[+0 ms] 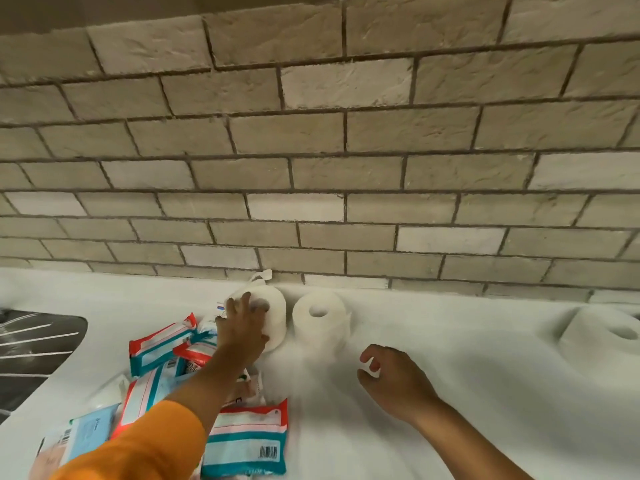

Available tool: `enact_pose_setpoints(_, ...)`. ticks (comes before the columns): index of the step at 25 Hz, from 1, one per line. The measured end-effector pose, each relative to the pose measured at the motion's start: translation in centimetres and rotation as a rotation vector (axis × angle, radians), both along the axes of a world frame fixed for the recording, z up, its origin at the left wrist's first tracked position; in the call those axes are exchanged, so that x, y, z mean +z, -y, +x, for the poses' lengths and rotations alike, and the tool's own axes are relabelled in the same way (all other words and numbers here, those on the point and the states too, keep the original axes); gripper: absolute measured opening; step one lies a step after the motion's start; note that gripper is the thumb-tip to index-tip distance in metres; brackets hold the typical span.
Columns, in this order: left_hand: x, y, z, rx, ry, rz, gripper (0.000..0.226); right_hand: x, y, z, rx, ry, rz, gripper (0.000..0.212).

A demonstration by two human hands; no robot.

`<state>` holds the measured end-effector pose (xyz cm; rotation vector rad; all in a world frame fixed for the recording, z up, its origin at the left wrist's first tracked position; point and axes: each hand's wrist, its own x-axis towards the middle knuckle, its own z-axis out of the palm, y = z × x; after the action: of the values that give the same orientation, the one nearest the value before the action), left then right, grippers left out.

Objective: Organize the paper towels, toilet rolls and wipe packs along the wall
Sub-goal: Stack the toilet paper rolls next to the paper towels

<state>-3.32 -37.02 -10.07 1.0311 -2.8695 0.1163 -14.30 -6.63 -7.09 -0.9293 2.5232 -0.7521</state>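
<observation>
Two white toilet rolls stand upright by the brick wall. My left hand grips the left roll from its near-left side, fingers spread over its top. The second roll stands just to the right of it, untouched. My right hand hovers over the white counter nearer to me, fingers loosely curled and holding nothing. Several wipe packs in red, white and teal lie in a loose heap under my left arm, one at the front and one at the left.
A bigger white roll stands at the far right near the wall. A dark sink or drainer lies at the left edge. A pale blue pack sits at the lower left.
</observation>
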Motion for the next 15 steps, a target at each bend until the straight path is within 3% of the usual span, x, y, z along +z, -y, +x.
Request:
enact_pose_setpoints(5,1.9,-0.8,3.2,-0.097,-0.126,0.052,0.076,-0.3,-0.4,1.1,0.009,0.07,-0.045,0.019)
enact_pose_setpoints(10,5.9,-2.9,5.3,-0.129,-0.318,0.369,0.082,0.6,-0.9,2.0,0.007,0.196,-0.177,0.016)
enact_pose_setpoints(15,10.4,-8.3,5.4,-0.035,-0.588,0.76,0.044,2.8,-2.1,2.5,-0.026,0.442,-0.395,0.016)
